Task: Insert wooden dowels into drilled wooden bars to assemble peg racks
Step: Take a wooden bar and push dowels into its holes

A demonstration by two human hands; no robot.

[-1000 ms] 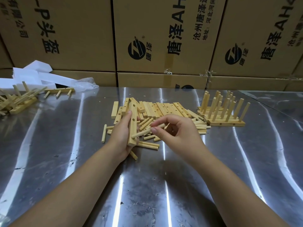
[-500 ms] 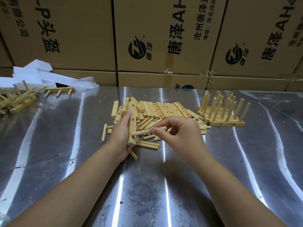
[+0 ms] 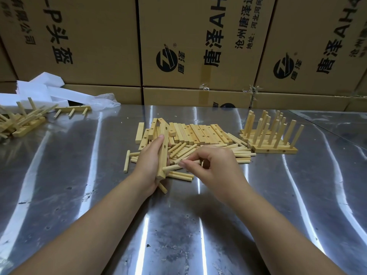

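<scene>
Shiny steel table (streaked with glare), stacked printed cardboard boxes behind

single view, worn on your head. looks forward and down along your own forearms onto steel counter. wide-angle lens: counter streaks and box lines bow toward frame corners. forearms enter from bottom edge. left hand with bar and right hand with dowel sit just above frame centre, near lens. stacked cardboard cartons across counter face you, filling top third. rack pile cut by left edge; standing racks right of centre, fully in frame.
</scene>
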